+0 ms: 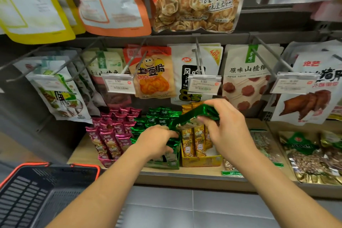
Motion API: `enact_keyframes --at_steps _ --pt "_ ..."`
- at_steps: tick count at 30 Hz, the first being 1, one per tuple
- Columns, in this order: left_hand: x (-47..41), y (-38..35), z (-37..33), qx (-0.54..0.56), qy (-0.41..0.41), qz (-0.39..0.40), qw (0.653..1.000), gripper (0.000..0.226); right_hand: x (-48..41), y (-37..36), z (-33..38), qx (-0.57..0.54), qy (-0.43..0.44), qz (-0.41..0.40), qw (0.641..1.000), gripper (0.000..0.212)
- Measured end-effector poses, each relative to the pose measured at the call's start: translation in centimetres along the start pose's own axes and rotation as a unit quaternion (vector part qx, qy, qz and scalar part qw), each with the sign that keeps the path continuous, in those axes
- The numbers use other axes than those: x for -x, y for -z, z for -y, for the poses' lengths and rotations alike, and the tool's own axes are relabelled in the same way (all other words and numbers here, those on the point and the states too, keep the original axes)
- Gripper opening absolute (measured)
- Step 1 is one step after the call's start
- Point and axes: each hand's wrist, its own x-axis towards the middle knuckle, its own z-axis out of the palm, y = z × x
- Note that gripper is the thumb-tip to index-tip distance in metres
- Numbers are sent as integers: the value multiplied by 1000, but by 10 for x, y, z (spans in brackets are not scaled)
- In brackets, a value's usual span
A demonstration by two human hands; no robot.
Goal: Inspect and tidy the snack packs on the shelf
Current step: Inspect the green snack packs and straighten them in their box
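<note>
On the wooden shelf (199,172) stand three display boxes of small snack packs: pink packs (111,135), green packs (157,118) and yellow packs (196,139). My right hand (227,126) grips one green pack (192,114), lifted and tilted above the green and yellow boxes. My left hand (157,142) reaches into the front of the green box (164,164), fingers curled round green packs there.
Large snack bags hang on metal hooks above, with price tags (119,84) in front. Flat nut bags (311,155) lie on the shelf to the right. A black basket with an orange rim (42,190) sits at the lower left. Grey floor tiles lie below.
</note>
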Motion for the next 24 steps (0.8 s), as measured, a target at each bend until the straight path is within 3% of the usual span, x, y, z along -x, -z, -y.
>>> enact_keyframes --at_steps 9,14,19,24 --pt "6 -3 5 -29 -29 -1 999 60 -26 -59 -6 112 -50 142 982 53" --pt "10 -5 8 -34 -47 -1 998 68 -39 -85 -16 109 -125 204 965 36" --pt "9 -11 12 -30 -34 -30 999 65 -50 -97 -23 179 -100 193 960 35" --pt "6 -15 15 -21 -23 -44 999 65 -60 -84 -24 136 -92 83 983 29"
